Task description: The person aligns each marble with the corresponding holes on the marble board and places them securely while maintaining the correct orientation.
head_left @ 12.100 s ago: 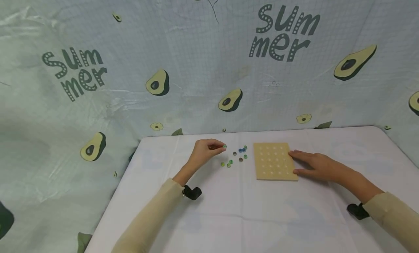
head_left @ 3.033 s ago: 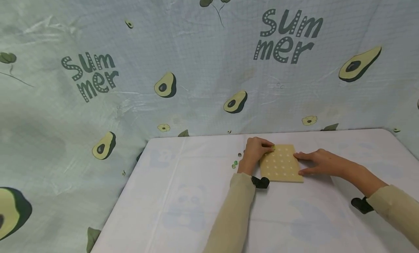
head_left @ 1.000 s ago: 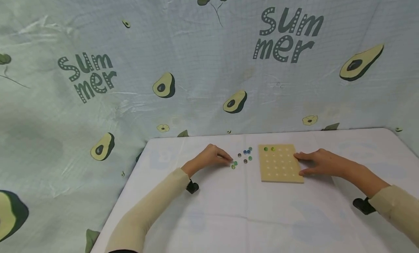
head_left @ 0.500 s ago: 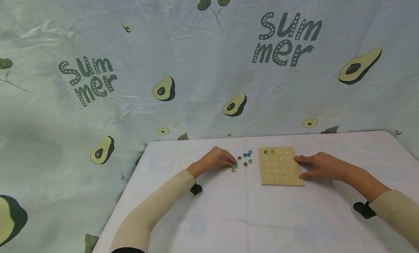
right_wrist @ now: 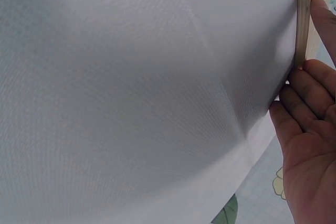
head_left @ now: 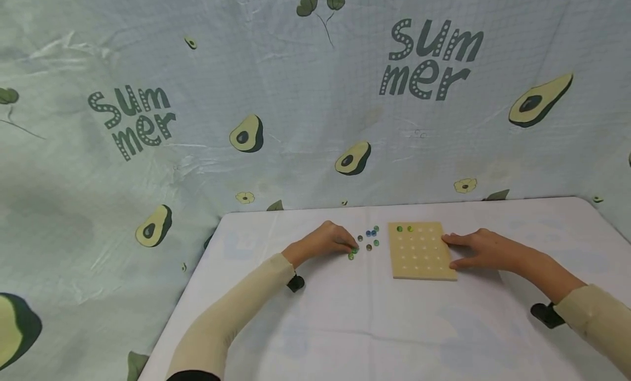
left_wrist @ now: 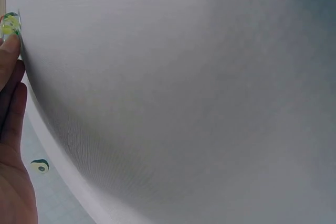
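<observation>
My left hand reaches down beside the loose glass marbles, its thumb and fingers pinching a green marble. In the left wrist view, the thumb presses against clear glass with green and yellow swirls. Just in front lies another green marble. A square wooden board with rows of small hollows lies to the right. Two green-yellow marbles sit in its far row, at the left. My right hand rests against the board's right edge, fingers extended and thumb apart.
Between the left hand and the board lie two blue marbles, two brown marbles and two more green marbles. A white cloth covers the table. An avocado-print curtain hangs behind it.
Over the longer span, two marbles came to sit in the board's far row. My left hand went from the board back to the loose marbles, then slightly right. The right hand stays at the board.
</observation>
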Demonstrator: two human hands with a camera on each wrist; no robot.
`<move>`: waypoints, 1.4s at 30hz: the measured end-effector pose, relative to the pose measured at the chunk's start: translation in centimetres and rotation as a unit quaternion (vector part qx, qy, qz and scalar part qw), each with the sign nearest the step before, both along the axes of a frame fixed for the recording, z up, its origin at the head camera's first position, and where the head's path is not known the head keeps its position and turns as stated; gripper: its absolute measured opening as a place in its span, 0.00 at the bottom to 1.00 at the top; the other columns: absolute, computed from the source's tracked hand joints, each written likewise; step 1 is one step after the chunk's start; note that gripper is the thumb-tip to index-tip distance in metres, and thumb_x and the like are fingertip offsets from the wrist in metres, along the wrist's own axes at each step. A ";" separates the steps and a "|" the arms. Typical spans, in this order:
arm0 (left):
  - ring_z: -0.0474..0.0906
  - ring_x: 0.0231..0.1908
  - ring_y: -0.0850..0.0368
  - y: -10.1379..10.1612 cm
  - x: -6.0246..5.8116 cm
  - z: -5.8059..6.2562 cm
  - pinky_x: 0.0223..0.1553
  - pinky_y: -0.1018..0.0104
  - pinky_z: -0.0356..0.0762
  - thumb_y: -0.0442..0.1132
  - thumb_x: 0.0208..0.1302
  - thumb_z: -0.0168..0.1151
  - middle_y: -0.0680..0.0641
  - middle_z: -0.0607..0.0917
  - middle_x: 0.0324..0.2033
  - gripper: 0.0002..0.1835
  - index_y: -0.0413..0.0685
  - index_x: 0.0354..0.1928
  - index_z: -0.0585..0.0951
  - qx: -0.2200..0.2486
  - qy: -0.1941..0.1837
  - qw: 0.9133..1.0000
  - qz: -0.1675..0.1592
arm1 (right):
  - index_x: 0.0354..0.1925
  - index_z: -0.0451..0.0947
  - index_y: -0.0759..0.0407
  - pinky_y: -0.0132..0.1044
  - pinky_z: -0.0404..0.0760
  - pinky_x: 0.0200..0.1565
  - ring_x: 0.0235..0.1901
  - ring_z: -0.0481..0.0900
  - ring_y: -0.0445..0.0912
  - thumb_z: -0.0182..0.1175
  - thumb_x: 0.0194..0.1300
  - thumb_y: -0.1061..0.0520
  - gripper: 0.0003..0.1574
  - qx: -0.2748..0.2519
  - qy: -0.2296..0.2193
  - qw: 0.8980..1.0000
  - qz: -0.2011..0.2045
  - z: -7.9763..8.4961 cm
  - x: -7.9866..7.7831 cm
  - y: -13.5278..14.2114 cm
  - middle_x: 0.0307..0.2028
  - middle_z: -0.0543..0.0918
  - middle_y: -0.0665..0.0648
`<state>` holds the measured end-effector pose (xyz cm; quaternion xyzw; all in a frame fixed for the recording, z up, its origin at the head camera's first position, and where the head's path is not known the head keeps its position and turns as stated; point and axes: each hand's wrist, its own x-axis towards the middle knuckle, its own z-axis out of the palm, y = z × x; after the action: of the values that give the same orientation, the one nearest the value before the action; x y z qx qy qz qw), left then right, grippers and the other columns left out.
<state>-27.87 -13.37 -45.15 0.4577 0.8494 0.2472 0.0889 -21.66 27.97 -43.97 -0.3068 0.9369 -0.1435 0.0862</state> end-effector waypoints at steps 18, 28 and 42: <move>0.87 0.48 0.59 -0.4 0.1 1.7 0.52 0.59 0.83 0.35 0.61 0.73 0.50 0.91 0.42 0.09 0.46 0.44 0.91 0.087 0.023 0.992 0.086 | 0.68 0.74 0.63 0.53 0.83 0.48 0.48 0.83 0.48 0.67 0.58 0.28 0.54 0.013 -0.006 1.000 -0.011 -0.2 -0.3 0.0 0.62 0.76 0.73; 0.86 0.48 0.62 -0.1 0.9 2.9 0.54 0.51 0.82 0.39 0.63 0.72 0.52 0.91 0.42 0.09 0.48 0.45 0.91 0.162 -0.020 0.978 0.133 | 0.68 0.73 0.63 0.49 0.83 0.46 0.40 0.79 0.41 0.68 0.59 0.30 0.52 0.011 -0.013 1.000 -0.016 0.0 -0.1 -0.3 0.62 0.76 0.74; 0.86 0.47 0.62 0.8 1.3 3.0 0.53 0.53 0.83 0.39 0.63 0.72 0.50 0.91 0.44 0.10 0.46 0.46 0.91 0.200 -0.024 0.967 0.155 | 0.68 0.73 0.64 0.52 0.83 0.48 0.48 0.83 0.50 0.67 0.59 0.28 0.54 0.016 -0.012 1.000 -0.008 -0.2 -0.2 0.0 0.62 0.76 0.74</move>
<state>-26.52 -12.60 -42.15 0.3231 0.8406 0.4342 -0.0234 -21.90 27.97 -44.16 -0.2958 0.9405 -0.1333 0.1010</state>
